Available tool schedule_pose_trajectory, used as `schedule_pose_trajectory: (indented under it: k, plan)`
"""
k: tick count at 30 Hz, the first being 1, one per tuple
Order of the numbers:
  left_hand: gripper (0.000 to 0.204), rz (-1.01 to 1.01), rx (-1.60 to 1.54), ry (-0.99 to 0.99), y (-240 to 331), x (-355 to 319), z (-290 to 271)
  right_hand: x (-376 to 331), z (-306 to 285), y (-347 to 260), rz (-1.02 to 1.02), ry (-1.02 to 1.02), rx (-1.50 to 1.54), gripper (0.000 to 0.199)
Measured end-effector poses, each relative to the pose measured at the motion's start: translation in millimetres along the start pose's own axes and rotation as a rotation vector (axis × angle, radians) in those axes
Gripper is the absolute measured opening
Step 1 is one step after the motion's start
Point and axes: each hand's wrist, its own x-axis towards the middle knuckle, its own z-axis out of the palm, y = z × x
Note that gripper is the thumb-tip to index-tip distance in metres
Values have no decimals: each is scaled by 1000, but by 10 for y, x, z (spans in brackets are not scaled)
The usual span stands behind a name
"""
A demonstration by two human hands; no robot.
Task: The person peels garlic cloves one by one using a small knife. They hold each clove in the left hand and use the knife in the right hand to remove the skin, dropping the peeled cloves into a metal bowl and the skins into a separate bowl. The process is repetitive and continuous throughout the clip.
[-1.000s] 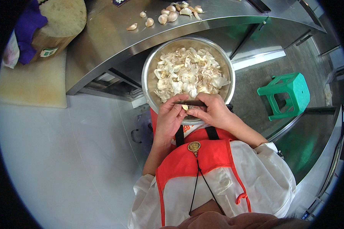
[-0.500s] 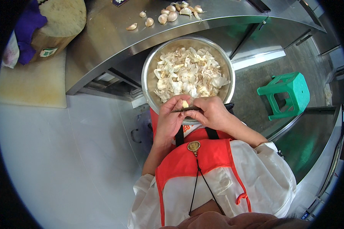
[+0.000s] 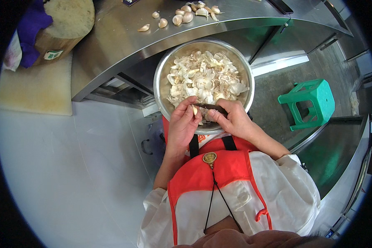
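Note:
My left hand point(image 3: 183, 123) pinches a pale garlic clove point(image 3: 194, 110) between thumb and fingers over the near rim of a steel bowl point(image 3: 158, 84). In my right hand point(image 3: 234, 118) is a small dark-bladed knife point(image 3: 208, 106), its blade pointing left, with the tip close beside the clove. Garlic skins point(image 3: 204, 78), white and papery, cover the inside of the bowl in a loose heap. The handle of the knife is mostly hidden within my right fingers.
Several unpeeled garlic cloves point(image 3: 187, 17) lie on the steel counter point(image 3: 124, 31) beyond the bowl. A round wooden chopping block point(image 3: 72, 18) with purple cloth point(image 3: 31, 31) stands on a pale cutting board point(image 3: 33, 91) at far left. On the right stands a green plastic stool point(image 3: 312, 103).
The knife has swung from lying level under the clove to tilting up leftward beside it. My right hand has shifted slightly right and opened a gap from the left; the clove has turned upright.

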Motion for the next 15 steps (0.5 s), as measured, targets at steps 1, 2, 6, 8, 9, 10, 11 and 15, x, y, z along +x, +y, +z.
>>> schedule_pose_trajectory:
  k: [1, 2, 6, 8, 9, 10, 11, 15]
  plan:
    - [28, -18, -9, -23, 1, 3, -17, 5, -4, -15, 29, -16, 6, 30]
    - [28, -15, -25, -34, -5, 7, -27, 9, -12, -30, 59, -32, 11, 31]
    - [28, 10, -64, -8, -46, 4, 33, 17, 4, -29, 48, -29, 14, 31]
    - [26, 13, -76, 18, -55, -6, 54, 12, 19, -9, 8, -23, 1, 33]
    - [25, 7, -86, 21, -60, -13, 50, 9, 28, 3, -13, -20, -6, 33]
    - [24, 1, -96, 23, -65, -17, 44, 8, 42, 16, -39, -13, -24, 35]
    - [24, 0, -97, 11, -79, -16, 14, 9, 60, 29, -66, -5, -41, 36]
    - [24, 1, -100, -26, -100, -34, -6, 27, 69, 11, -94, -20, -124, 41]
